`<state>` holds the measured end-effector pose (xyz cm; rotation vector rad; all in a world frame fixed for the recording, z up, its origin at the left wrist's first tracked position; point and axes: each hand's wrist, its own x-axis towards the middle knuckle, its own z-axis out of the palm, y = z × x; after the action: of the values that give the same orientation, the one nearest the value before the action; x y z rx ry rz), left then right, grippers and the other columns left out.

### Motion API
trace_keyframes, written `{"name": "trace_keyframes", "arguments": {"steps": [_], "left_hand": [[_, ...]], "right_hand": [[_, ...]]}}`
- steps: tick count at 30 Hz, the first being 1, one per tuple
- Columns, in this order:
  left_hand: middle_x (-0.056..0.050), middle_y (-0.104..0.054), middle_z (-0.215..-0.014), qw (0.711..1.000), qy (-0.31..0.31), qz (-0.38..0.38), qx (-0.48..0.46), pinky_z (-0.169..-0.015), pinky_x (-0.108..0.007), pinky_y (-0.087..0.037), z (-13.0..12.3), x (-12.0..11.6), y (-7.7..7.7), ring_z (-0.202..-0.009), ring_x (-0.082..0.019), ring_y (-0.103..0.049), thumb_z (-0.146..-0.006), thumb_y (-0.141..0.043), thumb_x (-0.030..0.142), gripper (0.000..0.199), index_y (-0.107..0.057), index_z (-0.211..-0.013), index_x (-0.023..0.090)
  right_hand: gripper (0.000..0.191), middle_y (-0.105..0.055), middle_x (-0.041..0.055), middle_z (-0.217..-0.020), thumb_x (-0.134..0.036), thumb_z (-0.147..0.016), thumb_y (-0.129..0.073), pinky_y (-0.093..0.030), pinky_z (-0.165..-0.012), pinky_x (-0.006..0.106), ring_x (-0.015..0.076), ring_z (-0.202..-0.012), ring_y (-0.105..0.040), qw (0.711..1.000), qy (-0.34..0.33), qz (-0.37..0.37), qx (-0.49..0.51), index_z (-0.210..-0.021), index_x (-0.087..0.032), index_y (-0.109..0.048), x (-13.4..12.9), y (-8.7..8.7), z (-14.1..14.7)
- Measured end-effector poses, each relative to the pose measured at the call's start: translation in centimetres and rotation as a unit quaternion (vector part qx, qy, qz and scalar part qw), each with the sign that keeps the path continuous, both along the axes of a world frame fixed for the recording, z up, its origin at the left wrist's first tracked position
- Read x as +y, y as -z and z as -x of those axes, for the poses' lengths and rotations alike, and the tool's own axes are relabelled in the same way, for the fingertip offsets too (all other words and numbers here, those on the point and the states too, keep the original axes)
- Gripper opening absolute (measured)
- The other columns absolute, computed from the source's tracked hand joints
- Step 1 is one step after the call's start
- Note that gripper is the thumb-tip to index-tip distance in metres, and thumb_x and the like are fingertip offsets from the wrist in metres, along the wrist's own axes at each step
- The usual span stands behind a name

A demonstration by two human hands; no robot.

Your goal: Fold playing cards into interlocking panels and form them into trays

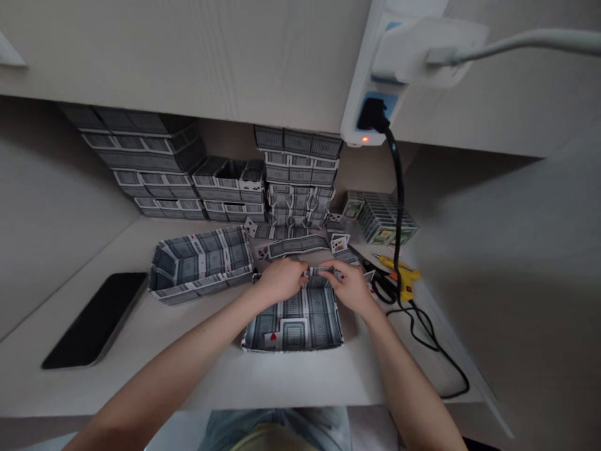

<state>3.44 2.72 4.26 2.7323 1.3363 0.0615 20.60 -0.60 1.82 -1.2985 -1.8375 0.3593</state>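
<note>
A shallow tray-like box made of playing cards lies in front of me, its patterned backs showing inside, with a loose heart card near its front edge. At its far wall, my left hand has its fingers curled over the rim, pinching it. My right hand grips the same wall a little to the right, thumb and forefinger closed on the rim. Left of the box stands a longer, deeper card box with slanted ends. Behind my hands lies a joined strip of cards.
A phone lies at the left. On the right are a yellow glue gun, its cable, and black-handled scissors. Stacked card structures line the back, beside card packs. A power strip hangs above.
</note>
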Motion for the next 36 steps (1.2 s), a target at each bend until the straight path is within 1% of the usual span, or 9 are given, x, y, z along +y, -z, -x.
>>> {"name": "trace_keyframes", "arguments": {"steps": [7, 12, 14, 17, 19, 22, 24, 29, 36], "left_hand": [[-0.009, -0.064, -0.078, 1.0, -0.007, 0.02, -0.014, -0.064, -0.029, -0.044, -0.1, 0.1, 0.0, -0.079, -0.022, -0.06, -0.078, -0.046, 0.035, 0.022, -0.059, -0.083, 0.018], [-0.008, -0.064, -0.079, 0.999, -0.006, 0.029, -0.025, -0.062, -0.027, -0.044, 0.1, 0.4, 0.3, -0.079, -0.022, -0.06, -0.078, -0.047, 0.033, 0.02, -0.059, -0.084, 0.018], [-0.008, -0.064, -0.079, 0.999, -0.006, 0.033, -0.027, -0.061, -0.027, -0.044, 0.1, 0.5, 0.4, -0.077, -0.021, -0.06, -0.078, -0.047, 0.033, 0.02, -0.059, -0.085, 0.019], [-0.008, -0.064, -0.078, 0.999, -0.002, 0.031, -0.031, -0.061, -0.027, -0.044, 0.2, 0.5, 0.5, -0.075, -0.021, -0.061, -0.079, -0.044, 0.036, 0.023, -0.059, -0.084, 0.019], [-0.008, -0.064, -0.077, 0.999, 0.002, 0.027, -0.033, -0.061, -0.027, -0.044, 0.3, 0.4, 0.5, -0.074, -0.021, -0.061, -0.08, -0.041, 0.037, 0.026, -0.058, -0.083, 0.018], [-0.008, -0.064, -0.076, 0.999, 0.001, 0.028, -0.03, -0.061, -0.027, -0.044, 0.3, 0.2, 0.3, -0.075, -0.021, -0.061, -0.081, -0.039, 0.039, 0.028, -0.058, -0.082, 0.018], [-0.008, -0.064, -0.076, 0.999, -0.001, 0.033, -0.03, -0.063, -0.027, -0.044, 0.3, 0.1, 0.1, -0.076, -0.021, -0.06, -0.081, -0.039, 0.039, 0.029, -0.058, -0.082, 0.018], [-0.009, -0.064, -0.078, 0.999, 0.0, 0.042, -0.034, -0.064, -0.027, -0.044, 0.3, 0.2, 0.2, -0.077, -0.02, -0.06, -0.082, -0.04, 0.038, 0.027, -0.058, -0.084, 0.018], [-0.009, -0.063, -0.079, 0.998, -0.008, 0.037, -0.047, -0.062, -0.027, -0.043, 0.3, 0.3, 0.6, -0.077, -0.021, -0.06, -0.08, -0.042, 0.037, 0.025, -0.055, -0.09, 0.017]], "right_hand": [[0.01, -0.067, 0.0006, -0.073, -0.017, -0.072, -0.054, -0.044, -0.065, 0.024, 0.0146, -0.068, -0.06, 0.998, 0.031, 0.028, 0.05, -0.074, -0.019, -0.063, 0.1, 0.5, 0.7], [0.008, -0.066, 0.0009, -0.073, -0.019, -0.071, -0.055, -0.044, -0.063, 0.024, 0.0153, -0.069, -0.06, 0.994, 0.037, 0.051, 0.093, -0.073, -0.019, -0.062, 0.2, 1.2, 1.2], [0.009, -0.066, 0.0013, -0.073, -0.02, -0.072, -0.054, -0.044, -0.064, 0.024, 0.0155, -0.068, -0.06, 0.994, 0.057, 0.047, 0.086, -0.075, -0.019, -0.063, 0.2, 1.2, 1.4], [0.011, -0.067, 0.0017, -0.074, -0.022, -0.073, -0.054, -0.044, -0.065, 0.025, 0.0161, -0.068, -0.06, 0.995, 0.079, 0.041, 0.049, -0.078, -0.02, -0.063, 0.1, 0.9, 1.4], [0.011, -0.067, 0.0016, -0.075, -0.022, -0.073, -0.053, -0.044, -0.065, 0.025, 0.016, -0.069, -0.06, 0.997, 0.063, 0.043, 0.029, -0.078, -0.02, -0.063, 0.1, 0.7, 1.2], [0.011, -0.066, 0.0009, -0.076, -0.022, -0.075, -0.052, -0.043, -0.063, 0.024, 0.0148, -0.067, -0.059, 0.999, 0.022, 0.046, 0.015, -0.078, -0.021, -0.063, 0.2, 0.5, 0.8], [0.011, -0.066, 0.0007, -0.075, -0.022, -0.075, -0.051, -0.042, -0.063, 0.024, 0.0145, -0.067, -0.058, 0.999, 0.01, 0.044, 0.009, -0.078, -0.02, -0.062, 0.2, 0.4, 0.7], [0.012, -0.065, 0.0012, -0.074, -0.023, -0.076, -0.05, -0.042, -0.062, 0.024, 0.0146, -0.066, -0.058, 0.999, 0.011, 0.038, 0.002, -0.078, -0.02, -0.062, 0.2, 0.4, 0.9], [0.014, -0.066, 0.0009, -0.073, -0.026, -0.076, -0.05, -0.042, -0.059, 0.023, 0.0141, -0.062, -0.058, 0.997, 0.032, 0.054, 0.047, -0.078, -0.019, -0.062, 0.2, 0.8, 1.6]]}}
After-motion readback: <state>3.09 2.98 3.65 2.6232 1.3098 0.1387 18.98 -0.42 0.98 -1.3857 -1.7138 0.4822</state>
